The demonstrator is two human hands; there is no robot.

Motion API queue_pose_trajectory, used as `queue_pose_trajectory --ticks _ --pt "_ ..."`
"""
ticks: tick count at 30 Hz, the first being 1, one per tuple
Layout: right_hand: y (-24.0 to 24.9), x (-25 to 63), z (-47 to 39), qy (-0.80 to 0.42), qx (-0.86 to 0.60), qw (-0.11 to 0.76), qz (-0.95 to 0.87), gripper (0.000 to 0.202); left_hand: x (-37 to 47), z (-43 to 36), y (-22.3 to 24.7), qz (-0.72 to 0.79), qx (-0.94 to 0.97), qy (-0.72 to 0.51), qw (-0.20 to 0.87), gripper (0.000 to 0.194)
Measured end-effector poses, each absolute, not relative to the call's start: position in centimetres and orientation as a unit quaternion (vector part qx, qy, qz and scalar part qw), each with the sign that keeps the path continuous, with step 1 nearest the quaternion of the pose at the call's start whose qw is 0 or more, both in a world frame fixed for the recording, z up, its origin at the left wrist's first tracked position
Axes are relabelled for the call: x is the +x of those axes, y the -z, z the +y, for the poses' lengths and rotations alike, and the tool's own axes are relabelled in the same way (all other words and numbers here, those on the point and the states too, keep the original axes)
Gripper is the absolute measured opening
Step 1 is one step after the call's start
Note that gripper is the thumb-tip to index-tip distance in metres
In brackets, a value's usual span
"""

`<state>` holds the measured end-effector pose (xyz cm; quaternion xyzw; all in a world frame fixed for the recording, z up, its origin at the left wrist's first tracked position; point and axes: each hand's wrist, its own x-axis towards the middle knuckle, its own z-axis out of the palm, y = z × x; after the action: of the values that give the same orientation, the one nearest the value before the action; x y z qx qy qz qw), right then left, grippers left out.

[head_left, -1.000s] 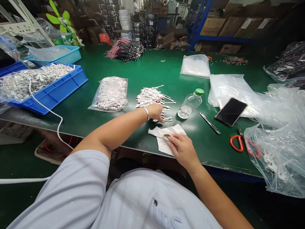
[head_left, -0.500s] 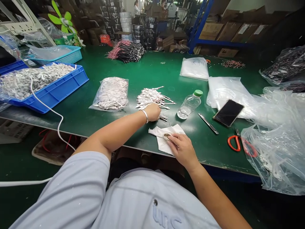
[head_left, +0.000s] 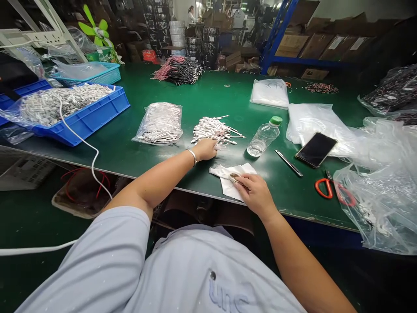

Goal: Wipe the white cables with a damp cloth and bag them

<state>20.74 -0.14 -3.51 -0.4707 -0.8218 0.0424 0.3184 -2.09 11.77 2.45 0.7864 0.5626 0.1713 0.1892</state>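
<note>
My left hand (head_left: 206, 150) is at the near edge of a loose pile of thin white pieces with dark tips (head_left: 213, 128). Its fingers are closed and point down; what they hold is hidden, though blurred pale bits show beside the fingertips. On a folded white tissue (head_left: 228, 187) near the table's front edge rests my right hand (head_left: 257, 193). Between its thumb and fingers is a small round object, brownish with a pale rim (head_left: 233, 177), partly covered by the fingers. A clear bag packed with similar white pieces (head_left: 159, 124) lies left of the pile.
A clear bottle with a green cap (head_left: 263, 138) stands right of the pile. Beyond it lie a slim metal cutter (head_left: 288, 163), a phone (head_left: 316, 150), red-handled pliers (head_left: 324, 188) and plastic bags (head_left: 381, 195). A blue bin (head_left: 94, 115) of white pieces is at left, with a white cable (head_left: 78, 139) across it.
My left hand has moved slightly toward the pile. The small bundle beside its fingers no longer shows on the bare table. The whole view has shifted a little; my right hand stays on the tissue.
</note>
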Motion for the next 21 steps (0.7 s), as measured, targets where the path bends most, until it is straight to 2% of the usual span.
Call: queue_pose_trajectory --ticks 7,12,14,18,21 --pt "3.7 20.9 0.2 -0.037 -0.458 0.316 -0.83 0.026 -3.6 10.5 -4.8 0.573 0.651 -0.392 0.307 0.023" --pt "3.5 21.7 0.8 -0.037 -0.444 0.288 -0.847 0.027 -4.3 7.7 -7.4 0.528 0.54 -0.506 0.416 0.013" --pt "3.4 22.2 1.1 -0.038 -0.449 0.282 -0.847 0.027 -4.7 6.4 -7.8 0.502 0.516 -0.523 0.456 0.012" --pt "2.8 23.1 1.4 -0.074 -0.439 0.28 -0.85 0.025 -5.4 4.9 -6.7 0.487 0.541 -0.513 0.455 0.009" --pt "1.8 22.6 1.1 -0.067 -0.451 0.313 -0.833 0.031 -5.5 4.4 -4.6 0.48 0.52 -0.523 0.476 0.007"
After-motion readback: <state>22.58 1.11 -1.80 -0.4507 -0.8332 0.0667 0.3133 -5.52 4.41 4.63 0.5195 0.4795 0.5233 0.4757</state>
